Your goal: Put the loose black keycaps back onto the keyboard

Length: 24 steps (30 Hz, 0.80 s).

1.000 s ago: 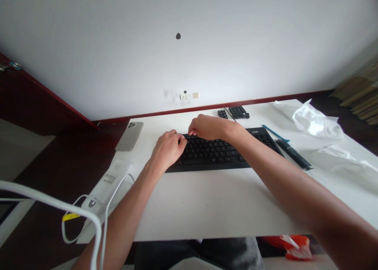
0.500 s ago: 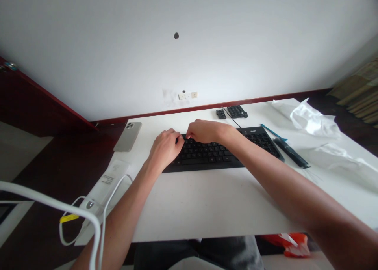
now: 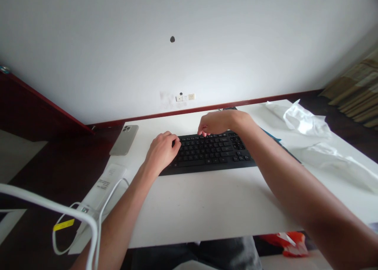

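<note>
A black keyboard (image 3: 203,153) lies on the white table (image 3: 195,207). My left hand (image 3: 162,149) is closed on its left end, thumb and fingers at the upper left corner. Over the back edge, near the top row of keys, my right hand (image 3: 217,123) hangs bent at the wrist with its fingers curled together. Whatever those fingers hold, if anything, is hidden. My right forearm covers much of the keyboard's right end. Behind the right wrist, a few dark keys (image 3: 229,108) show from loose key blocks.
A phone (image 3: 124,140) and a white strip-shaped device (image 3: 108,179) with a white cable (image 3: 96,230) lie at the left. Clear plastic wrapping (image 3: 307,120) and a partly hidden blue strip (image 3: 273,136) are at the right. Wall sockets (image 3: 185,98) sit behind the table.
My right hand has moved right along the keyboard's back edge and come away from my left hand. My left hand stays at the left end. The view has shifted slightly.
</note>
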Each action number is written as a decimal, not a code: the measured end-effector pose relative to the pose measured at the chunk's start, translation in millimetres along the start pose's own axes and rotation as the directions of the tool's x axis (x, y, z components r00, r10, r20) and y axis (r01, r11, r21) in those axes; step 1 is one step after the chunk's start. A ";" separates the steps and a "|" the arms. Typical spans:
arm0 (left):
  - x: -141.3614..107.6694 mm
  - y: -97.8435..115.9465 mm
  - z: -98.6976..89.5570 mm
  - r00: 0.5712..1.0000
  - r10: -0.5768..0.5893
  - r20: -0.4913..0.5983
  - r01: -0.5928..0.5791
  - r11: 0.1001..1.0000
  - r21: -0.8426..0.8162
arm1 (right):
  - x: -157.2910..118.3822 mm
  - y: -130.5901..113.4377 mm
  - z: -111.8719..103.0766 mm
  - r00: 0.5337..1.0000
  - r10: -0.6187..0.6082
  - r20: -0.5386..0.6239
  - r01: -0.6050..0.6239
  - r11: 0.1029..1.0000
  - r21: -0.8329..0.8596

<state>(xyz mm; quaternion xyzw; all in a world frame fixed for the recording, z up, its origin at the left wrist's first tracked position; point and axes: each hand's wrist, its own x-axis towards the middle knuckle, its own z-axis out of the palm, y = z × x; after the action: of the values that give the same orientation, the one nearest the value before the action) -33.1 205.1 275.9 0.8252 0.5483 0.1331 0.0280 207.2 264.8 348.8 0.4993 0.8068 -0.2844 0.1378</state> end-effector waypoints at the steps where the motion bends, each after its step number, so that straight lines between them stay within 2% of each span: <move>1: 0.0 -0.1 0.0 1.000 -0.001 0.000 0.001 1.000 -0.001 | 1.6 0.3 0.8 1.000 0.002 0.015 -0.002 1.000 0.003; 9: -0.5 0.7 -1.2 1.000 0.005 0.008 -0.005 1.000 0.004 | 4.5 -5.2 5.2 0.999 0.019 0.037 -0.020 1.000 0.011; 12: -0.3 0.5 -1.3 1.000 -0.004 0.011 0.004 1.000 0.003 | 2.5 -6.2 4.6 1.000 0.001 0.012 -0.001 1.000 -0.020; 15: -0.2 -0.2 -2.0 1.000 -0.002 0.016 0.002 1.000 -0.008 | -0.4 -10.2 4.7 0.990 -0.089 -0.107 0.083 0.995 -0.061; 18: -0.4 -0.9 -2.8 1.000 0.004 0.026 -0.003 1.000 -0.028 | 2.4 -17.9 10.1 0.950 -0.235 -0.207 0.223 0.971 -0.082; 20: -0.4 -1.2 -2.9 1.000 0.001 0.028 0.000 0.999 -0.033 | 9.3 -23.2 17.1 0.927 -0.297 -0.228 0.283 0.955 -0.093; 24: 0.0 -2.1 -1.4 0.999 0.015 0.032 -0.014 0.999 -0.039 | 26.2 -28.7 30.4 0.915 -0.325 -0.238 0.302 0.945 -0.128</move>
<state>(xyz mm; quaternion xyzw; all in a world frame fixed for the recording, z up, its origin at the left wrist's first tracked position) -35.4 205.8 276.9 0.8305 0.5390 0.1308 0.0518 167.8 256.0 320.4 0.3895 0.8991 -0.1997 0.0072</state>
